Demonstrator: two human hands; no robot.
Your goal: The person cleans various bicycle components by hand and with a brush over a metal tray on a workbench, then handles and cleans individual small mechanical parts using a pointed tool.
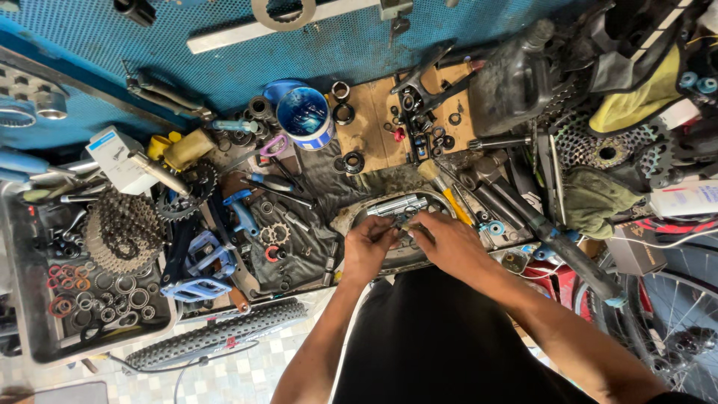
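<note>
Your left hand (368, 247) and right hand (441, 241) meet, fingers pinched on a small metal part (404, 220) over the oval tray (351, 215). Assembly looks unfinished: a silver tube (397, 205) lies just beyond, loose cogs (274, 233) left of your hands.

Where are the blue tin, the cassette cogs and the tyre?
blue tin (303, 114), head view, open inside.
cassette cogs (120, 232), head view, middle of the stack.
tyre (217, 338), head view, knobbly tread.

Blue perforated board (112, 45) above checkered tile floor (247, 374).
</note>
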